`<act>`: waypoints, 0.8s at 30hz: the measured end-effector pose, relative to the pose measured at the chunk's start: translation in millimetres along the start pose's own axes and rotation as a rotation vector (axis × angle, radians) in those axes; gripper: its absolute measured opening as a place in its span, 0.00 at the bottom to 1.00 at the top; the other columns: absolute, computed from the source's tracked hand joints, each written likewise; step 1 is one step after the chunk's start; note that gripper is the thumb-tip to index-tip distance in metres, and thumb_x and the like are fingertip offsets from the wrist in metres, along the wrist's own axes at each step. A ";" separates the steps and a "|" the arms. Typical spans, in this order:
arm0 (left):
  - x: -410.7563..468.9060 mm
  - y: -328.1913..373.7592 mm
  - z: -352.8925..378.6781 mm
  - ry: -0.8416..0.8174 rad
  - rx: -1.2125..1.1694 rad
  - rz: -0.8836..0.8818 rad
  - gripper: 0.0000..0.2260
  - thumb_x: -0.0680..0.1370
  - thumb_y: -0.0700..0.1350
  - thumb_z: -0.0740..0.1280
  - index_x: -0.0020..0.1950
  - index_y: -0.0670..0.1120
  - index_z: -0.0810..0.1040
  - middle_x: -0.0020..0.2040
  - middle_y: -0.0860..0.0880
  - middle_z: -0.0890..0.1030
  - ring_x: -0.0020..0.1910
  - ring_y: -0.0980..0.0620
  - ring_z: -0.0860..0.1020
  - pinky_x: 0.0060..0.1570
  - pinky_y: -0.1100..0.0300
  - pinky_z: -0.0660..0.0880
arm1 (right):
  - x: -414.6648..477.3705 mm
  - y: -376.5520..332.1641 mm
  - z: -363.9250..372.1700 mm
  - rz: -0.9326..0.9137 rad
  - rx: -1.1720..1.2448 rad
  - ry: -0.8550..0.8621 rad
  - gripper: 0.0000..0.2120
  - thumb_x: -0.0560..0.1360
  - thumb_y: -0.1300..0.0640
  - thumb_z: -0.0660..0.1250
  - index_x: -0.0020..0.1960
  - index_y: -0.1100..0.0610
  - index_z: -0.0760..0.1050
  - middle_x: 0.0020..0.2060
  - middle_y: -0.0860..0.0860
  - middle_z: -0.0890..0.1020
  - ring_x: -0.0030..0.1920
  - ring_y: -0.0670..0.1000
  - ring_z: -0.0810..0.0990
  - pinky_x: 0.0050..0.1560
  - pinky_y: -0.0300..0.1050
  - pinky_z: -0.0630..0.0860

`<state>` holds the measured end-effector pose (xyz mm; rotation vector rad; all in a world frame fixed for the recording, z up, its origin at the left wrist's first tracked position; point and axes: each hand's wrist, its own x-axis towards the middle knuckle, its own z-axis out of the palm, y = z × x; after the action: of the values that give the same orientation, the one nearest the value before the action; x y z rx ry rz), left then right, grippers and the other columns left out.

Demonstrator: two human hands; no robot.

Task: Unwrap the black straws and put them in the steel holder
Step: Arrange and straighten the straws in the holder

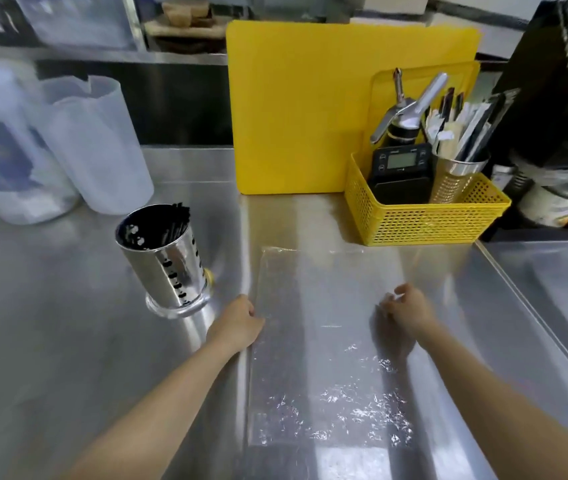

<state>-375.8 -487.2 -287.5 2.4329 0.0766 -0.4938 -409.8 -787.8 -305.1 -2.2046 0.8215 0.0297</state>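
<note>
The single head-worn wide-angle view looks forward and steeply down onto the steel counter (68,341) at close range; both forearms enter from the bottom edge.

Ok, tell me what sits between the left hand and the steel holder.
Nothing visible. The left hand rests at the clear wrapper's left edge, and only bare steel counter separates it from the steel holder, which already holds black straws.
</note>
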 end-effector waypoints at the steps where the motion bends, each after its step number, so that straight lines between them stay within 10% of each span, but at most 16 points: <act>1: 0.3 0.3 -3.7 -0.007 0.055 -0.005 0.08 0.74 0.51 0.65 0.43 0.48 0.69 0.43 0.49 0.77 0.44 0.47 0.77 0.45 0.56 0.72 | 0.6 -1.5 -2.2 -0.004 -0.059 -0.001 0.18 0.72 0.56 0.65 0.59 0.62 0.69 0.53 0.63 0.79 0.54 0.61 0.77 0.53 0.51 0.72; 9: -12.8 17.8 -57.2 -0.103 0.339 0.112 0.17 0.75 0.54 0.61 0.61 0.48 0.69 0.60 0.46 0.76 0.57 0.45 0.75 0.56 0.54 0.71 | -4.6 -63.0 -17.5 -0.171 -0.290 0.040 0.20 0.75 0.53 0.65 0.62 0.62 0.69 0.57 0.62 0.78 0.55 0.62 0.76 0.50 0.50 0.72; 24: -53.0 2.1 -198.4 0.373 -0.211 0.589 0.04 0.76 0.46 0.65 0.42 0.54 0.77 0.36 0.57 0.81 0.38 0.53 0.80 0.43 0.52 0.77 | -99.2 -228.1 45.8 -0.635 0.087 -0.180 0.06 0.74 0.58 0.67 0.50 0.59 0.76 0.40 0.59 0.82 0.35 0.52 0.80 0.35 0.40 0.73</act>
<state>-359.2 -364.2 -123.8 2.1682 -0.3997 0.2210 -348.6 -589.2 -160.8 -2.2445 0.0044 -0.1150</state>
